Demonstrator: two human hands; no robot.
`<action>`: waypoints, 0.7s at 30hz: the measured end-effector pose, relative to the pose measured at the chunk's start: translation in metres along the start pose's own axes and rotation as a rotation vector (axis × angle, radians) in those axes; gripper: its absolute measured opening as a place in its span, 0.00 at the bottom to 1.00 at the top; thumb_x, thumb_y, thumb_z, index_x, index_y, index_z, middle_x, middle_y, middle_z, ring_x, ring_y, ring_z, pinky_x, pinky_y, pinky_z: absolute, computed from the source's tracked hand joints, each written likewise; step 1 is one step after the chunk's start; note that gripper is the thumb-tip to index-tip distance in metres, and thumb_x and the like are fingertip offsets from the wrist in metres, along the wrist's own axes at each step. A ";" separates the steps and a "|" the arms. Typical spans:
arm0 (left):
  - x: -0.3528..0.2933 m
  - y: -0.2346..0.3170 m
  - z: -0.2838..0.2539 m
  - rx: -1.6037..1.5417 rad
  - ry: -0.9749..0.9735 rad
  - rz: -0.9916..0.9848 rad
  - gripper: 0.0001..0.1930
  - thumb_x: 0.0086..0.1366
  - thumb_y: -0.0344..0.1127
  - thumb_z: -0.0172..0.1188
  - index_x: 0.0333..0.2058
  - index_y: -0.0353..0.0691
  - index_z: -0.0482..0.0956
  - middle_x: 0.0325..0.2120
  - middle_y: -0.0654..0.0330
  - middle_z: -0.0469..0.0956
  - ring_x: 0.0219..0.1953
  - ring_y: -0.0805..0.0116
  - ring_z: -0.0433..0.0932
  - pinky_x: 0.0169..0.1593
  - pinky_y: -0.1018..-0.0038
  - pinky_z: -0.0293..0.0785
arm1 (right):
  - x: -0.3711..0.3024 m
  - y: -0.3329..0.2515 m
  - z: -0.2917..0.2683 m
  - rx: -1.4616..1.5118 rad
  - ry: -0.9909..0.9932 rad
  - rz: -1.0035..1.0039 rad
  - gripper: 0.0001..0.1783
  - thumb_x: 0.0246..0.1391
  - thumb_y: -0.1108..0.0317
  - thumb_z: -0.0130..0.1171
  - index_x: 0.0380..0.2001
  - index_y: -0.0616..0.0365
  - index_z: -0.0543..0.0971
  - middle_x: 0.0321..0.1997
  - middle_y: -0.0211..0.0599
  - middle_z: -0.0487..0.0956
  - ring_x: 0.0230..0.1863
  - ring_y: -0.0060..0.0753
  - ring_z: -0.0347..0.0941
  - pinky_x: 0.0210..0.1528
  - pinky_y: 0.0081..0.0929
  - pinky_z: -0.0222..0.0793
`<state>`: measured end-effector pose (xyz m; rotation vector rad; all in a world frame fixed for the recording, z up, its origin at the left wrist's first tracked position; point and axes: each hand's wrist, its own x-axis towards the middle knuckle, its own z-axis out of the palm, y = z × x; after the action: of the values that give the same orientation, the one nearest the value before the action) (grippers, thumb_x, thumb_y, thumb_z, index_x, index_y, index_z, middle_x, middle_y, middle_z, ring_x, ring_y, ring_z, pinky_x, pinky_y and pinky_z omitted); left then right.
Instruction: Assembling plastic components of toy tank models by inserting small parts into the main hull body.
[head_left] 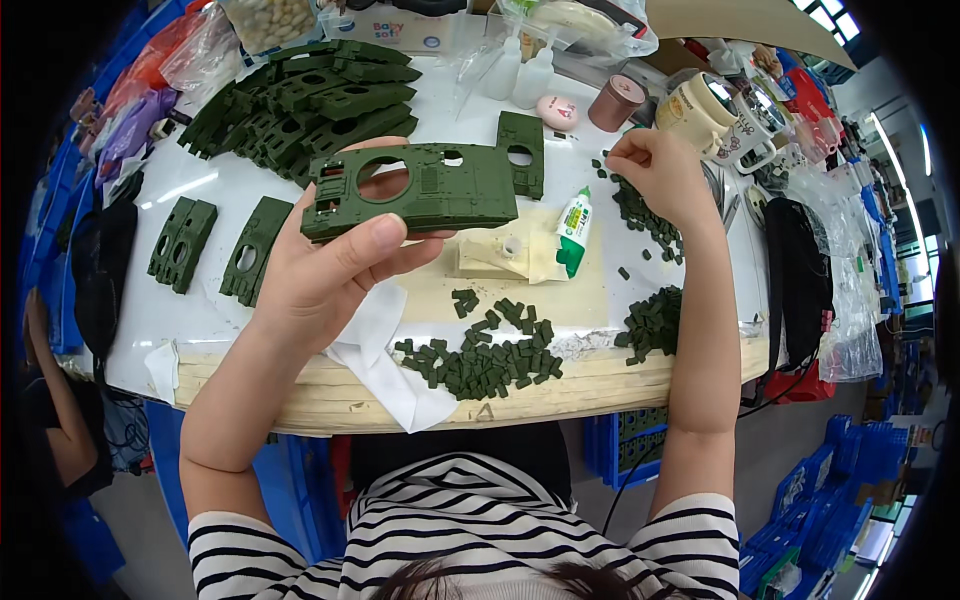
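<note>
My left hand (318,262) holds up a dark green plastic model tank hull (462,190), thumb on its near edge and fingers beneath. The hull has one large round hole and a smaller opening. At the right, my right hand (662,172) has its fingertips pinched together over the far end of a strip of small green plastic pieces (640,215). Whatever is in the pinch is too small or hidden to make out. Beyond the held hull, another green hull (520,150) lies on the table. A white glue tube with a green cap (575,230) leans on a beige block (490,258).
Stacked green hulls (300,115) fill the far left, with two single hulls (182,245) (257,250) nearer. Small-part piles (485,355) (655,322) lie near the wooden front edge (560,395). White cloth (385,370), bottles (534,78), a brown canister (616,103) and mugs (695,112) stand around.
</note>
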<state>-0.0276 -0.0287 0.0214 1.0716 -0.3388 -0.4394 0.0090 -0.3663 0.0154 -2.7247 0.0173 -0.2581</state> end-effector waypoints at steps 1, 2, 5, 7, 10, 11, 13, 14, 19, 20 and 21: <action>0.000 0.000 -0.001 -0.017 -0.010 -0.007 0.33 0.62 0.33 0.62 0.63 0.38 0.57 0.53 0.52 0.70 0.49 0.59 0.78 0.53 0.68 0.79 | 0.002 0.001 0.003 -0.018 -0.028 0.025 0.08 0.45 0.69 0.66 0.29 0.60 0.82 0.26 0.36 0.82 0.30 0.33 0.79 0.35 0.30 0.72; 0.000 -0.001 -0.001 -0.035 -0.020 -0.014 0.32 0.62 0.32 0.62 0.62 0.39 0.58 0.53 0.53 0.69 0.50 0.58 0.77 0.53 0.66 0.78 | 0.002 0.002 0.004 -0.030 -0.049 0.044 0.08 0.45 0.68 0.67 0.29 0.60 0.82 0.26 0.36 0.82 0.29 0.33 0.79 0.35 0.30 0.72; 0.000 0.000 -0.001 -0.028 -0.019 -0.043 0.33 0.60 0.30 0.65 0.61 0.39 0.59 0.53 0.52 0.69 0.51 0.58 0.76 0.54 0.64 0.78 | 0.005 0.002 0.010 -0.032 -0.095 0.081 0.08 0.44 0.67 0.68 0.28 0.59 0.82 0.26 0.37 0.82 0.29 0.34 0.78 0.34 0.30 0.71; 0.000 0.001 0.002 -0.016 -0.009 -0.039 0.34 0.58 0.30 0.66 0.61 0.38 0.60 0.52 0.51 0.69 0.51 0.57 0.76 0.54 0.64 0.78 | 0.009 0.007 0.011 0.000 -0.106 0.077 0.08 0.44 0.67 0.68 0.27 0.60 0.82 0.26 0.38 0.82 0.29 0.34 0.78 0.34 0.30 0.71; 0.001 0.003 0.008 -0.039 -0.019 -0.040 0.34 0.56 0.28 0.67 0.60 0.37 0.61 0.51 0.49 0.70 0.50 0.58 0.77 0.54 0.63 0.78 | 0.006 0.006 0.011 -0.007 -0.097 0.071 0.08 0.44 0.68 0.68 0.26 0.61 0.81 0.25 0.38 0.81 0.28 0.34 0.77 0.33 0.31 0.71; 0.002 0.002 0.008 -0.039 -0.027 -0.035 0.34 0.56 0.27 0.67 0.60 0.37 0.61 0.51 0.49 0.70 0.50 0.58 0.77 0.54 0.63 0.78 | 0.003 0.004 0.009 -0.012 -0.088 0.059 0.07 0.44 0.70 0.67 0.25 0.62 0.80 0.24 0.38 0.81 0.27 0.33 0.77 0.33 0.29 0.72; 0.001 0.003 0.009 -0.052 -0.026 -0.028 0.34 0.55 0.25 0.68 0.59 0.38 0.61 0.50 0.50 0.71 0.49 0.60 0.77 0.54 0.65 0.77 | 0.001 -0.003 0.003 0.079 -0.001 0.019 0.07 0.44 0.71 0.66 0.25 0.63 0.80 0.23 0.38 0.80 0.27 0.30 0.77 0.33 0.26 0.72; 0.001 0.003 0.009 0.012 -0.027 -0.008 0.35 0.55 0.26 0.68 0.60 0.39 0.60 0.50 0.51 0.71 0.49 0.60 0.77 0.54 0.66 0.78 | -0.002 -0.008 -0.001 0.124 0.042 0.000 0.07 0.45 0.71 0.66 0.25 0.63 0.80 0.23 0.37 0.80 0.27 0.29 0.77 0.33 0.25 0.72; -0.002 -0.007 0.007 0.202 -0.030 0.105 0.33 0.55 0.23 0.67 0.57 0.39 0.61 0.49 0.54 0.71 0.48 0.66 0.77 0.51 0.70 0.77 | -0.034 -0.060 -0.023 0.703 0.219 -0.149 0.09 0.52 0.77 0.62 0.37 0.67 0.81 0.31 0.33 0.82 0.32 0.19 0.76 0.37 0.19 0.72; -0.003 -0.008 0.008 0.226 -0.037 0.130 0.32 0.55 0.23 0.67 0.56 0.38 0.62 0.49 0.54 0.71 0.48 0.69 0.77 0.51 0.72 0.76 | -0.044 -0.074 -0.024 0.826 0.171 -0.161 0.09 0.52 0.77 0.62 0.38 0.67 0.81 0.32 0.34 0.82 0.33 0.19 0.77 0.37 0.18 0.72; -0.005 -0.007 0.009 0.254 -0.054 0.144 0.32 0.55 0.21 0.67 0.56 0.39 0.62 0.49 0.56 0.71 0.47 0.72 0.77 0.50 0.75 0.77 | -0.053 -0.087 -0.025 0.953 0.124 -0.176 0.09 0.52 0.78 0.63 0.39 0.67 0.81 0.33 0.34 0.83 0.34 0.18 0.77 0.38 0.17 0.72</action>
<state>-0.0376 -0.0358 0.0193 1.2737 -0.5268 -0.3018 -0.0499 -0.2938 0.0623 -1.7604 -0.2471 -0.3669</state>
